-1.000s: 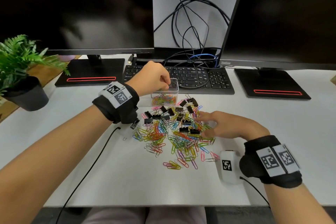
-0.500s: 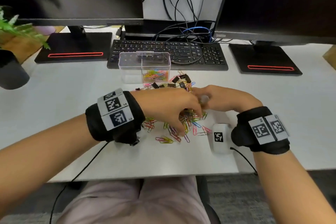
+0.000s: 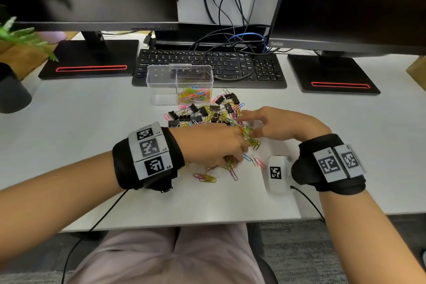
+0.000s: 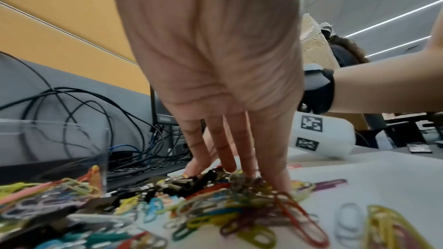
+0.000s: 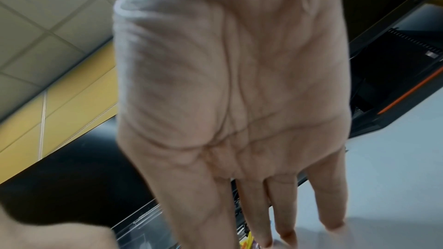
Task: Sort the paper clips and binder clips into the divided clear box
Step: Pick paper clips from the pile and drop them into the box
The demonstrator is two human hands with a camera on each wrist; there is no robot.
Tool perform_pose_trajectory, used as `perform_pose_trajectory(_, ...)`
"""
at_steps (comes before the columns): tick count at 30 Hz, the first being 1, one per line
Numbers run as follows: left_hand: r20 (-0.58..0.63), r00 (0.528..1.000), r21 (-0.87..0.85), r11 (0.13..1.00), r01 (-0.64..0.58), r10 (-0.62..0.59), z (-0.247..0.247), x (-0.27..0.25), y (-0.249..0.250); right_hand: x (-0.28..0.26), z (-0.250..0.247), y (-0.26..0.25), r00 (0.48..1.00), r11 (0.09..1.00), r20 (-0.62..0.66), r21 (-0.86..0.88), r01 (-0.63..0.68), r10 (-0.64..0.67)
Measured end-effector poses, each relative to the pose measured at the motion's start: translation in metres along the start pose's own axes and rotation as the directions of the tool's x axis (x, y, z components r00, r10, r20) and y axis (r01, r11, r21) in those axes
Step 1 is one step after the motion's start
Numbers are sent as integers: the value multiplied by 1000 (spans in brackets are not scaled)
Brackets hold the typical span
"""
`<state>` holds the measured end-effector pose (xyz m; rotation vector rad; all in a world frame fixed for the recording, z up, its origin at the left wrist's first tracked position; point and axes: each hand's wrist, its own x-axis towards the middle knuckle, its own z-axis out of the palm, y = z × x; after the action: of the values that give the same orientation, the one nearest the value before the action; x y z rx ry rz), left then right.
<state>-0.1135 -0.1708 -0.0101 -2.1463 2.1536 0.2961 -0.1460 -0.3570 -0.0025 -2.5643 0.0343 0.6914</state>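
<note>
A clear divided box (image 3: 161, 80) stands in front of the keyboard; its right compartment holds coloured paper clips (image 3: 194, 95), and I see nothing in the left one. In front of it lies a mixed pile: black binder clips (image 3: 202, 110) at the back, coloured paper clips (image 3: 205, 177) nearer me. My left hand (image 3: 232, 157) is palm down over the pile's near part. Its straight fingers (image 4: 239, 150) touch the paper clips (image 4: 239, 215) beside binder clips (image 4: 182, 185). My right hand (image 3: 249, 122) reaches in from the right, fingers (image 5: 285, 215) straight and spread, holding nothing.
A black keyboard (image 3: 230, 67) and tangled cables (image 3: 230, 37) lie behind the box, between two monitor stands (image 3: 92, 60) (image 3: 332, 74). A white tagged device (image 3: 276, 173) lies beside my right wrist. A dark plant pot (image 3: 11, 92) stands far left. The table's front edge is close to me.
My left hand has come back from the clear box and lowered onto the near part of the pile. My right hand stayed at the pile's right side and spread its fingers.
</note>
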Motion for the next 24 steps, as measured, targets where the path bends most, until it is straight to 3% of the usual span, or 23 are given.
perform_pose_trajectory(6, 24, 986, -226, 960, 164, -163, -7, -23, -14, -1, 0, -2, 1000, 1000, 2, -14, -6, 6)
perform_pose_trajectory(11, 116, 965, -204, 945, 255, -235, -1, -24, -14, -2, 0, -4, 1000, 1000, 6, -7, -9, 9)
perform_pose_trajectory(17, 102, 963, -216, 940, 265, -248, -4, -18, -17, -2, 1, -5, 1000, 1000, 4, -13, -7, 7)
perform_pose_trajectory(24, -11, 970, -271, 934, 231, -243, -2, -17, -24, -3, 0, -5, 1000, 1000, 12, -23, -3, 4)
